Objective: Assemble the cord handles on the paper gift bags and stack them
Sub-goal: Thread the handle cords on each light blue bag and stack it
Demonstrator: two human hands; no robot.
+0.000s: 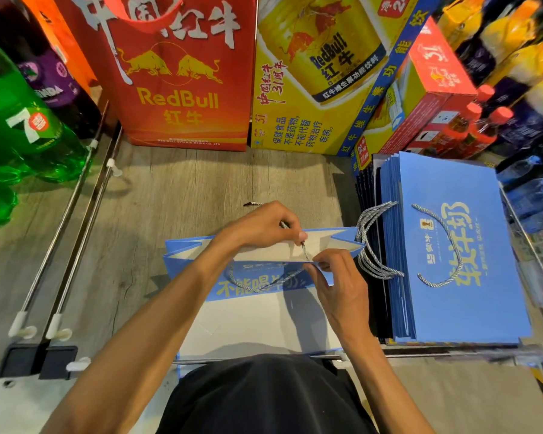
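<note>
Setting: I stand at a wooden shelf [176, 189], looking down at both forearms.
Task item: one blue paper gift bag [251, 321] lies on the shelf right in front of me. Its mouth faces away from me and is spread open, so the pale inside shows.
Cord: a twisted grey-white cord [304, 250] runs from my left fingers down across the open mouth to the near rim.
Cord, free end: a dark-tipped end pokes out beyond my left hand, over the bare wood.
Cord, loop: more of the same cord curves across the bag's near blue face, just under the rim and over the yellow lettering.
Left hand: my left hand [261, 227] hovers over the far rim, with thumb and forefinger pinched narrow on the cord.
Right hand: my right hand [339, 283] pinches the near rim between thumb and forefinger where the cord meets it. The other fingers are curled loosely.
Contact at rim: I cannot tell whether the right pinch also traps the cord.
Finished stack: a stack of blue bags [470, 277] lies flat just right of the working bag. Its bundled handles [370, 245] spill toward the open mouth.
Background: a red Red Bull bag [185, 89] and a yellow Red Bull carton [311, 89] stand at the back, and green bottles [13, 120] stand at the left.
</note>
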